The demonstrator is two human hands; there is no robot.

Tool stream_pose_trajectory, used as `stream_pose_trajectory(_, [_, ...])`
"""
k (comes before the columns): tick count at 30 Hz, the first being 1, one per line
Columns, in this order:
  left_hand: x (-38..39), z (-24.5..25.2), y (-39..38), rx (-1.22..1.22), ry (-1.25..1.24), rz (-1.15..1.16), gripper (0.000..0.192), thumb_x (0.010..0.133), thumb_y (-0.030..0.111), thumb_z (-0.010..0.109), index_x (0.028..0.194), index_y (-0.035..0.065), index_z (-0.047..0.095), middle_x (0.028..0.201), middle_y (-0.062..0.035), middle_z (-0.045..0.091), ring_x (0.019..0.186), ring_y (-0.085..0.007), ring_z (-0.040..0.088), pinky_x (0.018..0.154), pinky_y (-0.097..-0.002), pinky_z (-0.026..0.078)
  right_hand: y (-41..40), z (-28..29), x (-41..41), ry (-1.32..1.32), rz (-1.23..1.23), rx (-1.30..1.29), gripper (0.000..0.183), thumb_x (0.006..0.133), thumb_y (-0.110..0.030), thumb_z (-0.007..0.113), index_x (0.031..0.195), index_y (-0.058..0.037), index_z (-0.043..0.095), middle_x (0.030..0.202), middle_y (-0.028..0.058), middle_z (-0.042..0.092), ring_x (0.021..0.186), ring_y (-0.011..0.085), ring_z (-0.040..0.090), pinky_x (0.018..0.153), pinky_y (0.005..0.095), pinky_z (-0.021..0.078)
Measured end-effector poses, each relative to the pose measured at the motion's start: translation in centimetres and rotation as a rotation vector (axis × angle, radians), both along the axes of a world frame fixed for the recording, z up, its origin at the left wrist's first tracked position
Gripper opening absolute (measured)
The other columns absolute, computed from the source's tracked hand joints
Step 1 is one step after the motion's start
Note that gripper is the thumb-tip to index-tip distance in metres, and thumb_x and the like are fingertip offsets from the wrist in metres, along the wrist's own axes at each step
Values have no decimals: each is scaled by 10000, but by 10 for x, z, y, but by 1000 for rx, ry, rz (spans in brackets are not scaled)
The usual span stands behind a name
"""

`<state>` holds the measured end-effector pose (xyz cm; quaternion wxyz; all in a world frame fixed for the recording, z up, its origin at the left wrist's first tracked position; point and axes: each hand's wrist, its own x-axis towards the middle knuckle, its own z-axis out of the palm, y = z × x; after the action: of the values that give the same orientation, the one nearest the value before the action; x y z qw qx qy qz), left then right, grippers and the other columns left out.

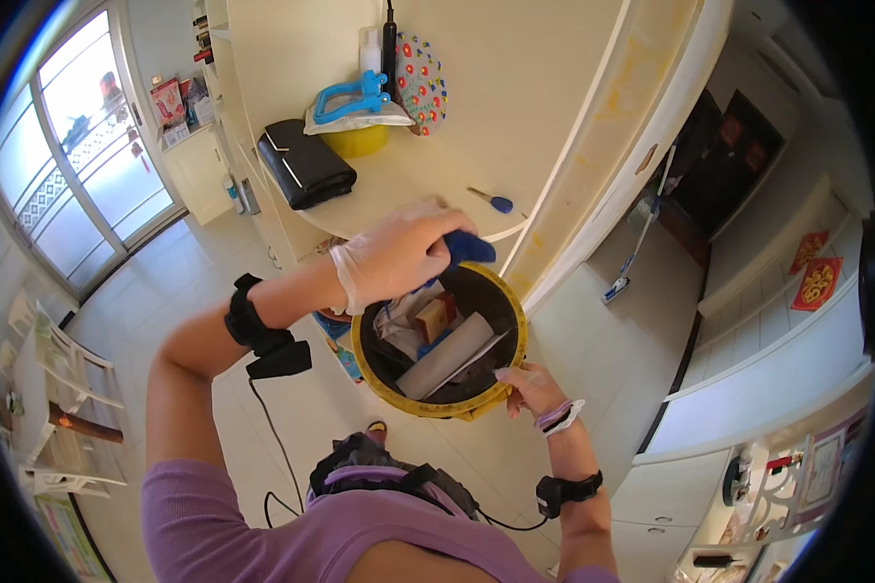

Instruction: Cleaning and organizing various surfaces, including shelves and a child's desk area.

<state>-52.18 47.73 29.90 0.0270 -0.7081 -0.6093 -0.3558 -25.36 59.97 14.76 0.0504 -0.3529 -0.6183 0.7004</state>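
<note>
My left hand (401, 251), in a thin translucent glove, grips a dark blue cloth (470, 248). It is over the far side of a round bin with a yellow rim (519, 313). My right hand (531, 390) pinches the near right part of that rim between thumb and fingers. Inside the dark bin lie a pale roll (445, 355), a small tan box (433, 321) and crumpled whitish material (397, 328). Part of the bin's far left rim is hidden behind my left hand and wrist.
Beyond the bin, a cream shelf (423, 175) carries a black wallet-like case (306, 164), a blue plastic frame-shaped tool (350, 98) and a small blue-handled tool (492, 200). A door frame (590, 153) rises at right, with a mop (620, 284) past it. Cables (273, 423) hang beside me.
</note>
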Motion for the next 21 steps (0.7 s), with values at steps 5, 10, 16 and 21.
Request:
stream_pose_trajectory(5, [-52, 31, 3, -39, 359, 127, 479, 724, -38, 513, 1177, 102, 586, 1184, -134, 576, 1119, -332, 516, 965, -417, 405, -7, 8, 0, -22, -16, 10, 337, 825, -275, 673, 852, 54, 605, 590, 114, 602, 433, 195, 592, 419, 264, 462])
stream_pose_trajectory(10, [-137, 56, -28, -446, 401, 102, 724, 705, -56, 532, 1393, 154, 443, 1419, -133, 427, 1275, -331, 429, 1063, -453, 332, -4, 3, 3, -6, -23, 19, 355, 825, -294, 674, 846, 55, 609, 575, 111, 600, 424, 192, 584, 419, 265, 463])
stream_pose_trajectory(16, [-153, 51, -48, -642, 857, 390, 1083, 524, 21, 796, 1457, 236, 290, 1450, -44, 395, 1351, -300, 327, 1107, -492, 245, -2, -2, 0, -45, -35, 49, 335, 819, -280, 676, 830, 49, 616, 570, 112, 599, 423, 189, 585, 416, 259, 457])
stream_pose_trajectory(21, [-152, 59, -43, -602, 862, 313, 961, 494, 40, 818, 1342, 237, 411, 1284, -31, 501, 1278, -302, 391, 1091, -468, 251, -1, -5, -3, -33, -54, 52, 337, 810, -283, 678, 825, 49, 620, 569, 111, 598, 423, 188, 582, 417, 261, 457])
